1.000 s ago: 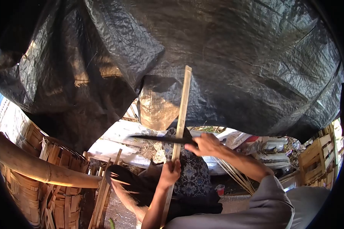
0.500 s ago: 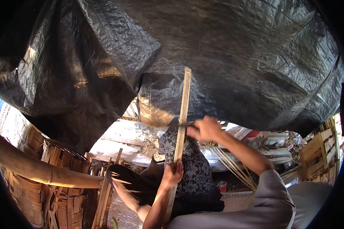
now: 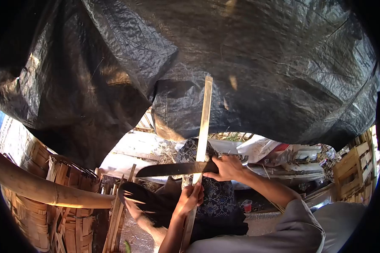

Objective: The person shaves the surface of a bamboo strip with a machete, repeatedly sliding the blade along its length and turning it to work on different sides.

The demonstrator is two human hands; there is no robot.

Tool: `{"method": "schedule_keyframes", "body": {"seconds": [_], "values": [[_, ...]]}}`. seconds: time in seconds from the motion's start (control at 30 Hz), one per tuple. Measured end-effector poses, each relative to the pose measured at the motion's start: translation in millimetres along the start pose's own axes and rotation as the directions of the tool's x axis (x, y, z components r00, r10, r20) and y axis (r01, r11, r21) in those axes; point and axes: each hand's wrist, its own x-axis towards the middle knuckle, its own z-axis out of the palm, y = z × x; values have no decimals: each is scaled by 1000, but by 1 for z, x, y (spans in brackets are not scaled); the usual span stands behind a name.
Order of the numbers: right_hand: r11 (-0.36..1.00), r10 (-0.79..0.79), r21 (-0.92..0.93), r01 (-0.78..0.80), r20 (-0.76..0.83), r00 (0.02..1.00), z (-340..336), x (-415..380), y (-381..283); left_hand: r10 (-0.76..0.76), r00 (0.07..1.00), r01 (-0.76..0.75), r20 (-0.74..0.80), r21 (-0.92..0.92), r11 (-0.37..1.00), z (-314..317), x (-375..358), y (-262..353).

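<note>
A long, pale bamboo strip (image 3: 205,116) stands nearly upright in front of me, its lower end running down beside my forearm. My left hand (image 3: 189,199) is wrapped around it below the middle. In my right hand (image 3: 229,168) is a machete (image 3: 169,169), gripped at the handle, which the fingers mostly hide. Its dark, broad blade points left and crosses the strip just above my left hand, apparently against it. Behind the strip, dark patterned cloth (image 3: 217,196) covers my leg.
A black tarpaulin (image 3: 257,63) hangs across the upper view. At left, a thick bamboo pole (image 3: 50,189) passes before woven bamboo baskets (image 3: 33,217). Several upright slats (image 3: 116,215) stand beside it. A red plastic cup (image 3: 247,205) sits right of the cloth, and another woven basket (image 3: 354,168) is at far right.
My right hand has come down the strip toward my left hand. The machete blade, hard to make out before, now shows clearly, stretched leftward across the strip. My left hand keeps its hold.
</note>
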Motion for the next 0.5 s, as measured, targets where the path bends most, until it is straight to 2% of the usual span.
{"method": "schedule_keyframes", "body": {"seconds": [0.07, 0.13, 0.2, 0.23, 0.3, 0.33, 0.37, 0.4, 0.47, 0.5], "values": [[995, 56, 86, -47, -97, 994, 6, -5, -3, 13, 999, -11, -44, 55, 998, 0, -3, 2], [991, 70, 122, -51, -158, 985, 13, -9, -4, 21, 999, -22, 27, 26, 999, -8, -4, 2], [968, 176, 198, -155, -90, 980, 13, -14, -12, 91, 985, -81, 146, -74, 994, -16, -2, -2], [968, 170, 198, -151, -81, 982, 17, -16, -13, 130, 976, -116, 176, -88, 989, -21, 1, -5], [977, 192, 144, -155, -293, 937, 30, -21, -14, 119, 988, -111, 98, -76, 991, -24, 5, -10], [977, 189, 147, -152, -284, 940, 38, -21, -11, 121, 990, -119, 69, -35, 992, -23, 7, -8], [976, 187, 177, -127, -383, 904, 47, -20, -8, 149, 987, -149, 67, 0, 989, -22, 7, -3], [973, 190, 206, -100, -480, 856, 52, -20, -8, 153, 988, -153, 1, 33, 988, -17, 4, 4], [966, 209, 232, -112, -457, 864, 52, -23, -10, 201, 978, -189, -48, 187, 964, -21, 7, 6], [961, 218, 253, -115, -431, 876, 52, -24, -9, 237, 970, -225, -51, 175, 959, -22, 7, 7]]}}
